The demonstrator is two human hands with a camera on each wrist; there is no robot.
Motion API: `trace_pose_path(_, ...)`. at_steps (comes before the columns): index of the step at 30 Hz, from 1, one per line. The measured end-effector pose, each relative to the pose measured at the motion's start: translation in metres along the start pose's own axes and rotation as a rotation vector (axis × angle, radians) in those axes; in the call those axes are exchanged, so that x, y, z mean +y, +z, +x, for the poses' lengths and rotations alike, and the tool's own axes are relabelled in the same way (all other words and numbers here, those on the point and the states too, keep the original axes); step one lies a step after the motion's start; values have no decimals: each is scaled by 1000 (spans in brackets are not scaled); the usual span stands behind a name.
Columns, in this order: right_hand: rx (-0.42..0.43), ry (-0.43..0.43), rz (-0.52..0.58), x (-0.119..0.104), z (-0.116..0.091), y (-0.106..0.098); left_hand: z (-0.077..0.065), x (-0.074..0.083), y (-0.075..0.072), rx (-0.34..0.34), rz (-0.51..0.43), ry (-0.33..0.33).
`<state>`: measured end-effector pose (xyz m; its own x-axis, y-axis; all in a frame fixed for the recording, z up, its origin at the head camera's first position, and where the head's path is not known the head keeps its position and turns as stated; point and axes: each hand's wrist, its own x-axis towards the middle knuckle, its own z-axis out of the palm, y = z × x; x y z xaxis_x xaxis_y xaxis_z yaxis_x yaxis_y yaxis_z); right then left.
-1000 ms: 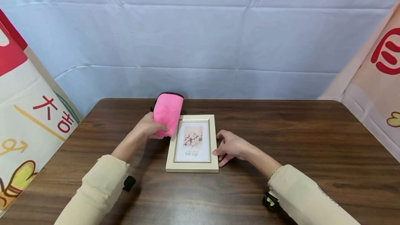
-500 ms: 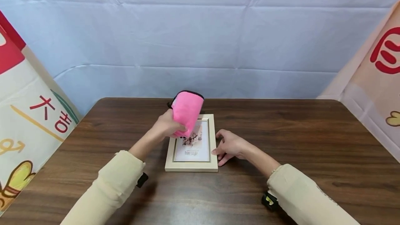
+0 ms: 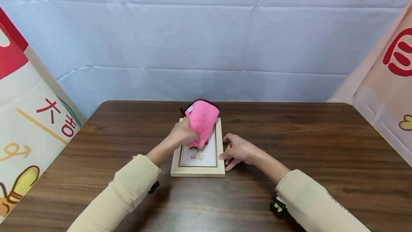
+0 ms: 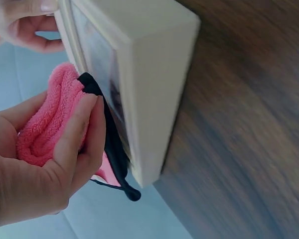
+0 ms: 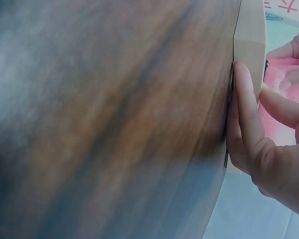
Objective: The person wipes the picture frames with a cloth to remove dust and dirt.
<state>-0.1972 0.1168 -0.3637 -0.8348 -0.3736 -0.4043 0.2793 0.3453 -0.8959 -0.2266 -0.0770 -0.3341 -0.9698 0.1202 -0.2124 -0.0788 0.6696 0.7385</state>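
A folded pink cloth [image 3: 203, 120] with black edging is held in my left hand [image 3: 182, 131] over the upper part of a cream picture frame [image 3: 176, 169]. In the left wrist view the thumb and fingers grip the cloth [image 4: 55, 119], its black edge beside the glass; I cannot tell how firmly they touch. The frame lies face up, its flower picture mostly covered. My right hand [image 3: 239, 149] holds the frame's right side. The right wrist view has its fingers [image 5: 249, 114] along the frame's outer side and the thumb at the front edge.
The frame lies on a dark brown wooden table [image 3: 289, 135]. A pale blue cloth backdrop [image 3: 206, 38] hangs behind the table. Printed cloths [image 3: 35, 146] hang at the left and right sides. Each wrist wears a small black camera [image 3: 278, 207].
My left hand has carried the pink cloth rightward from the frame's left edge, then lowered it over the picture. The right hand and the frame have stayed in place.
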Motion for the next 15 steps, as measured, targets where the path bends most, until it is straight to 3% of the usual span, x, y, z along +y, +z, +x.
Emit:
trace_pose_path(6, -2, 1, 0, 0, 0, 0, 0, -9, -8, 35, 82, -27)
trace_pose_path(15, 6, 11, 3, 0, 1, 1, 3, -22, -28, 15, -97, -87)
